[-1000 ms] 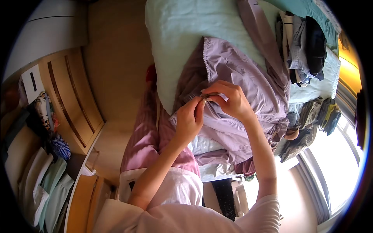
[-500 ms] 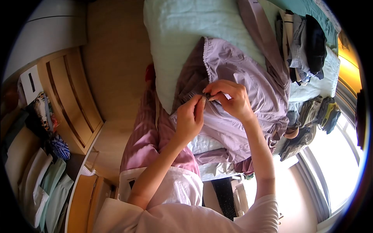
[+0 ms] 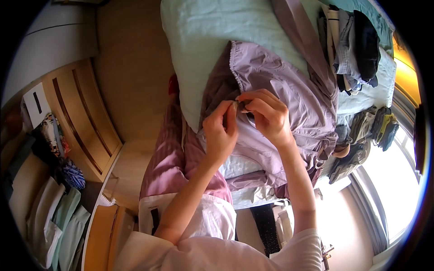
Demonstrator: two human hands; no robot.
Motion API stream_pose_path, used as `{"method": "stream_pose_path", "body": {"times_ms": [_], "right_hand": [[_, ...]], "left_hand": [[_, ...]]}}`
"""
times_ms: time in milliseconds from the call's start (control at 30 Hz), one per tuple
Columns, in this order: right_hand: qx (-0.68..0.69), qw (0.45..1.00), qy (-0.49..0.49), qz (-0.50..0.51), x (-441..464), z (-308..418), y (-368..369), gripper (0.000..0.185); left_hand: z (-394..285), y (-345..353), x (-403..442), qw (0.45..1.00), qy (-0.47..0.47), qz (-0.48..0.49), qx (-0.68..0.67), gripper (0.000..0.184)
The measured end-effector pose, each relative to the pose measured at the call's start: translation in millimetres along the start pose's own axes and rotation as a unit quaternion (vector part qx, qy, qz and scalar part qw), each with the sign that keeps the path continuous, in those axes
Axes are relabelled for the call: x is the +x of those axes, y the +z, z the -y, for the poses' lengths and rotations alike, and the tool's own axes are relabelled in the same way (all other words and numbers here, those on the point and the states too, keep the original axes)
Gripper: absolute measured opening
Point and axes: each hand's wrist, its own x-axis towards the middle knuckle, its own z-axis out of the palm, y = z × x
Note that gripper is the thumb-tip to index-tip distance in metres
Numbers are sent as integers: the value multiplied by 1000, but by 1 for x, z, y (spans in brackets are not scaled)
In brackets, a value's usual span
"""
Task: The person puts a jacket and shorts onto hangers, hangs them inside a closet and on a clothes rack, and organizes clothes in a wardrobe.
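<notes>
A mauve garment [image 3: 289, 90] with a gathered edge lies spread over the pale green bedding [image 3: 194, 27]. Above its near left part, my left hand [image 3: 220, 131] is closed in a pinch, thumb against forefinger. Just to the right, my right hand [image 3: 269, 115] is also pinched, its fingertips nearly meeting those of the left. Something small and dark shows between the fingertips, too small to make out. The garment's long strip runs toward the top of the view.
Folded clothes [image 3: 352, 49] are stacked on the bed at the upper right, with more rolled clothes [image 3: 361, 131] below them near the window. A wooden drawer front [image 3: 81, 117] and hanging clothes [image 3: 68, 226] are on the left.
Both hands have shifted slightly upward and stay pinched close together. The white bit seen earlier by my right fingers no longer shows. The view has shifted slightly.
</notes>
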Motion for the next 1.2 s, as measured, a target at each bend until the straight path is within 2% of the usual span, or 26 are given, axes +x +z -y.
{"method": "stream_pose_path", "body": {"times_ms": [67,100,167,200,300,367,400,467,533,600,667,733,767,800,867,933,1033,1133,1200], "right_hand": [[-15,1000,-14,-17,1,0,-2,21],[-52,998,-25,-38,1,2,-2,19],[-88,993,-35,-64,0,2,-1,18],[-95,993,-56,-33,-5,-1,0,17],[-105,990,-86,38,-13,-1,0,16],[-128,978,-104,126,-14,3,-5,17],[-129,979,-102,121,-20,3,-6,17],[-140,967,-82,195,-43,-1,-11,14],[-149,976,-78,140,-69,-8,-23,14],[-192,973,4,131,-97,-11,-39,17],[-192,977,77,56,-118,-4,-43,24],[-159,973,158,-50,-135,10,-33,20],[-122,969,191,-94,-136,6,-14,18],[-86,961,221,-140,-140,5,5,16],[-12,915,352,-196,-151,17,16,16],[85,863,394,-304,-148,20,36,14],[114,834,407,-355,-147,26,35,11],[106,805,401,-424,-163,27,19,10],[21,778,402,-482,-192,11,6,11]], "left_hand": [[4,-2,6,999,45,23,-17,6],[6,-6,7,999,44,25,-16,6],[7,-14,12,994,4,111,-15,10],[6,-15,13,993,6,113,-11,10],[7,-14,8,997,-3,80,-10,12],[13,-7,1,986,-49,8,-157,20],[19,-11,4,987,-47,13,-154,20],[23,-34,20,984,-103,-102,-106,26],[25,-52,39,980,-56,-138,-130,26],[40,-70,38,994,-41,-101,-31,24],[45,-78,26,998,-53,-19,36,23],[39,-74,15,989,-148,-13,-29,21],[67,-96,16,989,-131,17,-70,25],[95,-112,18,986,-115,47,-112,34],[49,-95,31,973,-157,162,-41,30],[16,-86,31,970,-77,199,115,24],[5,-85,32,976,21,163,145,33],[13,-102,41,979,16,113,169,31],[10,-95,46,990,19,72,116,31]]}}
